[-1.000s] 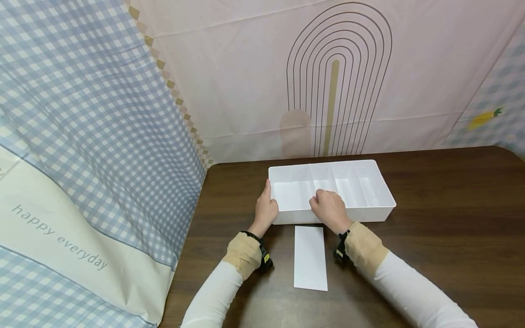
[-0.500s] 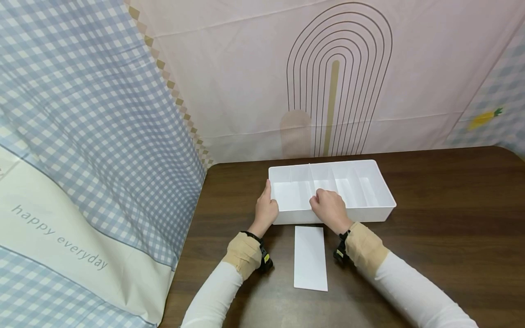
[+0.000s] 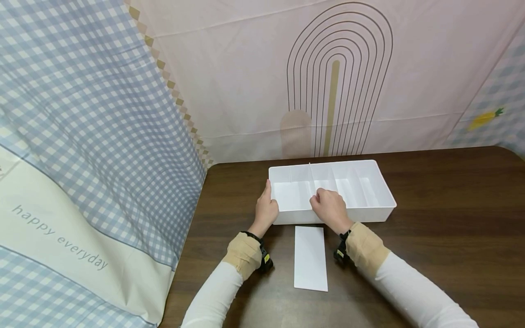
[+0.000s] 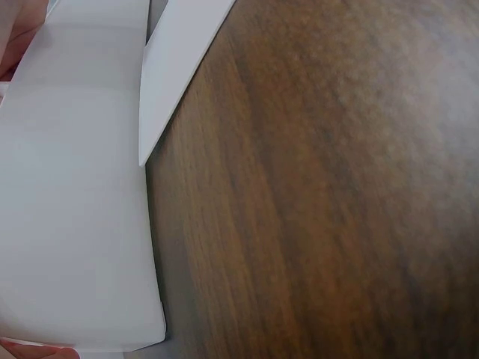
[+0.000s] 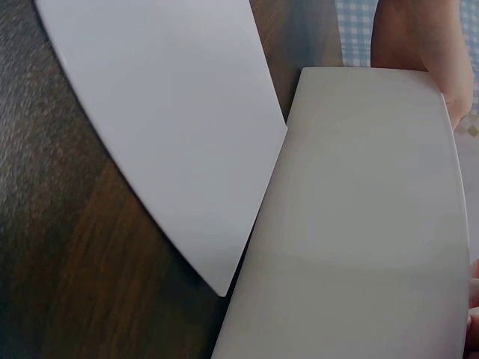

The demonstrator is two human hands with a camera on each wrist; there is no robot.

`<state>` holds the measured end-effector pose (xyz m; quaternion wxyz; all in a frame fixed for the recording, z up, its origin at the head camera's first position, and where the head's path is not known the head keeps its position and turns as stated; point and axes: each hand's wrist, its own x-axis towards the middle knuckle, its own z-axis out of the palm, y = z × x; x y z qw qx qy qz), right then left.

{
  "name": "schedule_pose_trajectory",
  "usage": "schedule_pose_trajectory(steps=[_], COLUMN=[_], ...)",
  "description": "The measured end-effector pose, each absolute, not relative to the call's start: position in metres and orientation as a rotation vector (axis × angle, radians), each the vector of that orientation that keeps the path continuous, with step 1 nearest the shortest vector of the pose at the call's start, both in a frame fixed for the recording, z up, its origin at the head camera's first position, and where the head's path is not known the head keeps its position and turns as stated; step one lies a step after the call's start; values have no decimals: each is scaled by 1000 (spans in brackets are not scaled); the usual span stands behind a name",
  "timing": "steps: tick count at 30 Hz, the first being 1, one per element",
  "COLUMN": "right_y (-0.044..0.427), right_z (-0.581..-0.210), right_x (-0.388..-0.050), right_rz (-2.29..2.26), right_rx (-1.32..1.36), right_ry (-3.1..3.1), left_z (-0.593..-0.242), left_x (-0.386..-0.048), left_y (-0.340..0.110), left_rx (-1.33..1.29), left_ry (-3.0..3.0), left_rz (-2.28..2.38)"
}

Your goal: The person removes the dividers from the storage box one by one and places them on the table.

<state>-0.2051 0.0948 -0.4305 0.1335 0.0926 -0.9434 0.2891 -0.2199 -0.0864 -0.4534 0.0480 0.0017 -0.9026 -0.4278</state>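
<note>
A long white organizer box (image 3: 371, 215) with several compartments stands on the table. My left hand (image 3: 266, 208) holds its left end, forefinger along the end wall and thumb by the near corner; fingertips (image 4: 45, 351) also show at the rim in the left wrist view. My right hand (image 3: 330, 207) is curled over the near rim and pinches a thin white divider (image 3: 310, 184) inside the box. The knuckles hide the divider's near end and the fingertips. Just in front of the box lies a flat white rectangular panel (image 3: 310, 258).
The dark wooden table (image 3: 443, 237) reaches far to the right of the box. A pale printed cloth (image 3: 238, 82) hangs behind its back edge. Blue checked cloth (image 3: 102, 136) hangs along the left side.
The right hand has risen very slightly, and the divider's far end pokes a little higher above the back rim. The left hand, box and panel look the same.
</note>
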Motion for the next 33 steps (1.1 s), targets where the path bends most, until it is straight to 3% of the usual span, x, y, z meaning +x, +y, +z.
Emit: schedule_pose_trajectory(steps=[33], right_y=[96], right_z=[-426], right_x=[-205], right_rz=[906], right_rx=[256], right_ry=[-2716], left_z=[-453], left_x=[-221], left_y=[-87], left_rx=[6], left_ry=[-2756], left_rz=[-1284])
